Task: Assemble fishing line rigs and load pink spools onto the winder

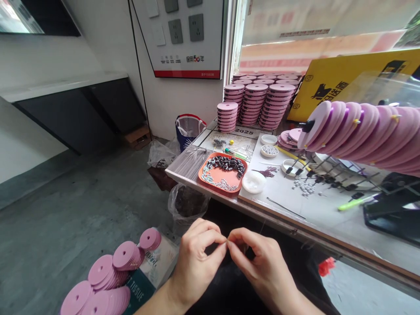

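The left hand and right hand each pinch thumb to finger, tips meeting (anything between them is too small to tell from here). Steady wrists and a light pinch would suit this. The tray sits beyond, left of the board.

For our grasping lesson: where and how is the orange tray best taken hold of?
Probably by the near rim of the orange tray, approached from the front: that raised edge lies nearest the camera, while the white round dish sits close on its right. Keep it level, since loose dark pieces lie inside.
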{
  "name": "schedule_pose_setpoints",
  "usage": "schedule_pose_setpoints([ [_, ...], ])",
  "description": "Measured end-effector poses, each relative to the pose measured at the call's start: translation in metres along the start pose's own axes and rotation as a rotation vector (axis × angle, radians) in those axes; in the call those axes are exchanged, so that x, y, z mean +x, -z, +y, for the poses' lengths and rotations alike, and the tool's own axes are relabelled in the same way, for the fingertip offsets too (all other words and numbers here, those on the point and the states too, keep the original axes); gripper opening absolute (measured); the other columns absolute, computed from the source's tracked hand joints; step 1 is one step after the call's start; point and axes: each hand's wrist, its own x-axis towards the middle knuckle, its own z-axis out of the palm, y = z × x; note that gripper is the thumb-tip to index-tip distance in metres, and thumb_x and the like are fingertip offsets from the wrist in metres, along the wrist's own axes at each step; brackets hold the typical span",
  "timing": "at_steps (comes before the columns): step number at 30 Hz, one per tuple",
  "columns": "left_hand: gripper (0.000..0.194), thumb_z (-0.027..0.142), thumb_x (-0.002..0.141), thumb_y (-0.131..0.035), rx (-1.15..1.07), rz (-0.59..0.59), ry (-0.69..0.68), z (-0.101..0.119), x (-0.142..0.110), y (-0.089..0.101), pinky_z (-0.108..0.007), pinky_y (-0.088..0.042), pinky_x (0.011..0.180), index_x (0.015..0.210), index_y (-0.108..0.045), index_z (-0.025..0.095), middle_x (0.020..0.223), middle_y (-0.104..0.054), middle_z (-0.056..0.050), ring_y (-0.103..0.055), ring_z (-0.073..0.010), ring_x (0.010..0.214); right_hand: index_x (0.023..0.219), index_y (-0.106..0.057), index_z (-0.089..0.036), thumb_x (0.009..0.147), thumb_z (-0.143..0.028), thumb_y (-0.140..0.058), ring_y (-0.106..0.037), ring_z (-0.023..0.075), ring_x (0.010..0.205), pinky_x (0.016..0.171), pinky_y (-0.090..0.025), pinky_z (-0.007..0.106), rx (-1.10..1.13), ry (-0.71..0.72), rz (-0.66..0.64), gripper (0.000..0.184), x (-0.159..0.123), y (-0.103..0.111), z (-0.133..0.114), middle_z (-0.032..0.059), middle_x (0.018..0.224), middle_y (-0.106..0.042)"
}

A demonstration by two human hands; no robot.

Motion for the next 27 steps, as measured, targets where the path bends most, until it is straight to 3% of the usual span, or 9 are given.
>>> schedule_pose_setpoints([
  [15, 0.013, 0.008, 0.073, -0.057, 0.028, -0.002, -0.003, -0.002, -0.001, -0.001, -0.025, -0.043, 0.062, 0.063, -0.059, 0.017, 0.069, -0.059, -0.002, -0.054, -0.0142, 0.069, 0.075, -0.056, -0.019, 0.084, -0.02, -0.047, -0.054, 0.0113, 0.054, 0.052, -0.042, 0.019, -0.009, 0.028, -0.024, 0.013, -0.003, 0.001, -0.001, -0.0016, 0.062, -0.058],
  [21, 0.015, 0.007, 0.072, -0.058, 0.016, 0.019, 0.023, -0.001, 0.0, -0.001, -0.025, -0.043, 0.061, 0.061, -0.058, 0.017, 0.068, -0.058, -0.001, -0.054, -0.014, 0.068, 0.092, -0.054, -0.019, 0.08, -0.015, -0.051, -0.053, 0.0169, 0.067, 0.064, -0.044, 0.029, -0.144, 0.239, 0.083, 0.013, -0.001, 0.006, 0.003, 0.0012, 0.07, -0.055],
  [24, 0.014, 0.008, 0.073, -0.058, 0.019, 0.009, 0.027, 0.0, 0.0, -0.001, -0.025, -0.043, 0.062, 0.062, -0.059, 0.017, 0.068, -0.059, -0.001, -0.054, -0.014, 0.069, 0.085, -0.054, -0.019, 0.081, -0.011, -0.051, -0.05, 0.0172, 0.065, 0.073, -0.041, 0.035, -0.197, 0.305, 0.098, 0.009, 0.002, 0.009, 0.002, 0.0003, 0.066, -0.053],
  [27, 0.012, 0.01, 0.073, -0.059, 0.026, -0.017, 0.026, 0.002, 0.002, -0.001, -0.025, -0.043, 0.063, 0.063, -0.06, 0.017, 0.068, -0.059, -0.001, -0.054, -0.014, 0.07, 0.077, -0.053, -0.019, 0.083, -0.009, -0.049, -0.047, 0.0164, 0.063, 0.071, -0.039, 0.034, -0.204, 0.321, 0.095, 0.013, 0.004, 0.01, -0.001, 0.0004, 0.064, -0.051],
])
